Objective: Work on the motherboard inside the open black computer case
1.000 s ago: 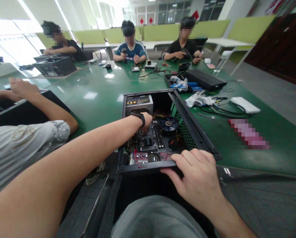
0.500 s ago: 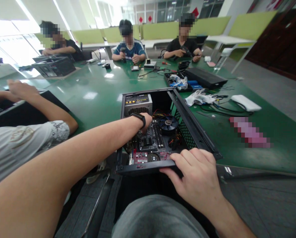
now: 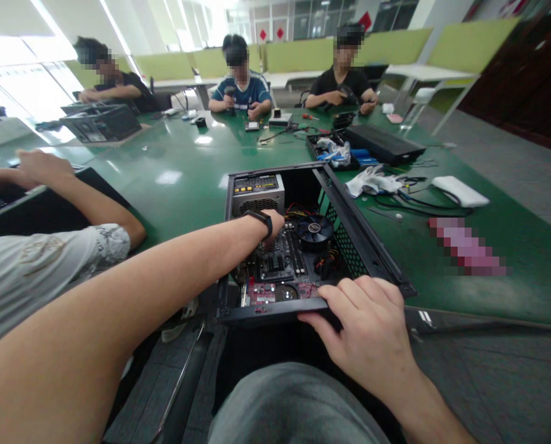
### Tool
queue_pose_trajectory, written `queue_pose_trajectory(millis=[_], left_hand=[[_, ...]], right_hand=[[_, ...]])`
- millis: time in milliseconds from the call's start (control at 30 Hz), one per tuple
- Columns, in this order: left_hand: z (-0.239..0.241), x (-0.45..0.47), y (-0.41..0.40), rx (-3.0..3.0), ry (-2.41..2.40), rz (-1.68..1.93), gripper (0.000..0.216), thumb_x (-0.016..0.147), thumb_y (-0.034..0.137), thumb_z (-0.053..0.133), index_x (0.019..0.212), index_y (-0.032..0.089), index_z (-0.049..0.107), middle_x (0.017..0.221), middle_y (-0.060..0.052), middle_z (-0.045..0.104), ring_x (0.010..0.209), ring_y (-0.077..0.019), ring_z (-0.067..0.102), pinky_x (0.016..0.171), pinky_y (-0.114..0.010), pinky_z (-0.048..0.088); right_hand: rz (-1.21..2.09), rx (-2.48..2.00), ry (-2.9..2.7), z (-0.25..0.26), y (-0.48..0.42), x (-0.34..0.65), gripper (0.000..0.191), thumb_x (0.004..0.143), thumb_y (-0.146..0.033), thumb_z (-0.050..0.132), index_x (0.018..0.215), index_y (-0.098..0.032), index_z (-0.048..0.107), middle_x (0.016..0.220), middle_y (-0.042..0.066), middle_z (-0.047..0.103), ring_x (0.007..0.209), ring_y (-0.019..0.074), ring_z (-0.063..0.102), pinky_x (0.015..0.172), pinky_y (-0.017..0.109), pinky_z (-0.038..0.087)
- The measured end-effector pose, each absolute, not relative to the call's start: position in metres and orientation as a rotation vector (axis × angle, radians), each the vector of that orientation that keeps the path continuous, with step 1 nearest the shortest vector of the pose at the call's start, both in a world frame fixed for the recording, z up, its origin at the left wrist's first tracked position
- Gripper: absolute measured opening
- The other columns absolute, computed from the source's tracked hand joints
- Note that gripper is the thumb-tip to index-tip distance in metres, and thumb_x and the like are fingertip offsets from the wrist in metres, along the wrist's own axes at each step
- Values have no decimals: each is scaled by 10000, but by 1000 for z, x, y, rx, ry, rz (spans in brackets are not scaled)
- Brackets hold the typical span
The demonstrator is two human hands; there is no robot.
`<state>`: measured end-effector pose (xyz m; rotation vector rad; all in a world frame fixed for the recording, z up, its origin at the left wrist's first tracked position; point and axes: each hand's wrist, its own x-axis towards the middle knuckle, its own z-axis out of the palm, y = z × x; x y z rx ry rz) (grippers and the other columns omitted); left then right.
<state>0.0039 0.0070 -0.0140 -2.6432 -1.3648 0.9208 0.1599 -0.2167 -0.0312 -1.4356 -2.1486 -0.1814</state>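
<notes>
An open black computer case lies on its side at the table's near edge. My left hand reaches down inside it, over the upper part of the motherboard and just below the power supply. Its fingers are mostly hidden behind the wrist, so what they touch is unclear. My right hand grips the near rim of the case, thumb below and fingers over the top. Inside, a round cooling fan sits right of the motherboard, and a red graphics card lies along the near side.
Right of the case are white work gloves, black cables, a white pouch and a blurred pink item. Behind stands an open tool box. A co-worker's arm rests over another case at left; several people sit across the green table.
</notes>
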Motion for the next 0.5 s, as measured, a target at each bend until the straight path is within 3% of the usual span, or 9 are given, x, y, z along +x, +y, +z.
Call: queue_pose_trajectory(millis=[333, 500], left_hand=[[-9, 5, 2, -2633, -1374, 928, 529, 608, 327, 859, 1078, 103, 765, 1100, -177, 743, 1014, -294, 693, 811, -281, 543], [-13, 4, 6, -2675, -1399, 866, 556, 526, 295, 894, 1039, 112, 784, 1068, -179, 749, 999, -302, 697, 820, -279, 538]], right_hand=[[-188, -1429, -2142, -32, -216, 161, 220, 884, -451, 638, 919, -234, 638, 780, 22, 577, 807, 217, 463, 787, 401, 289], [-182, -1429, -2149, -32, -216, 160, 218, 891, -451, 629, 927, -237, 636, 786, 20, 579, 805, 215, 463, 787, 398, 289]])
